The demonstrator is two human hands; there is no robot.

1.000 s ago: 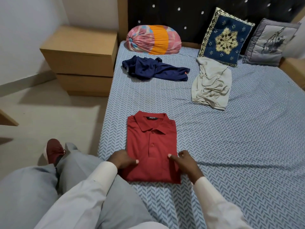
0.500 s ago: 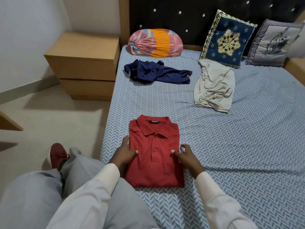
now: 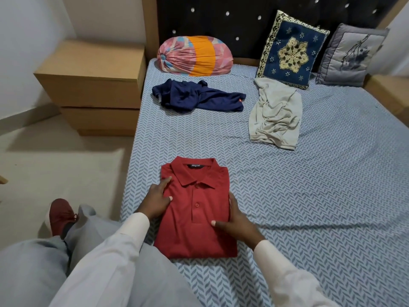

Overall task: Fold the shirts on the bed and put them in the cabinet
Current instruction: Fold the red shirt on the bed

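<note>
Risk: folded red polo shirt slumps open if lifted unevenly. It lies by near left edge of blue herringbone-sheeted bed. Left hand fingers flat on it; right hand thumb on top, fingers maybe tucked under, cannot tell.

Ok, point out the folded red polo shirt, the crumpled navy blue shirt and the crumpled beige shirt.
folded red polo shirt (image 3: 195, 239): head view, lower front panel.
crumpled navy blue shirt (image 3: 199, 100): head view, middle of cloth.
crumpled beige shirt (image 3: 274, 116): head view, middle folds.
</note>
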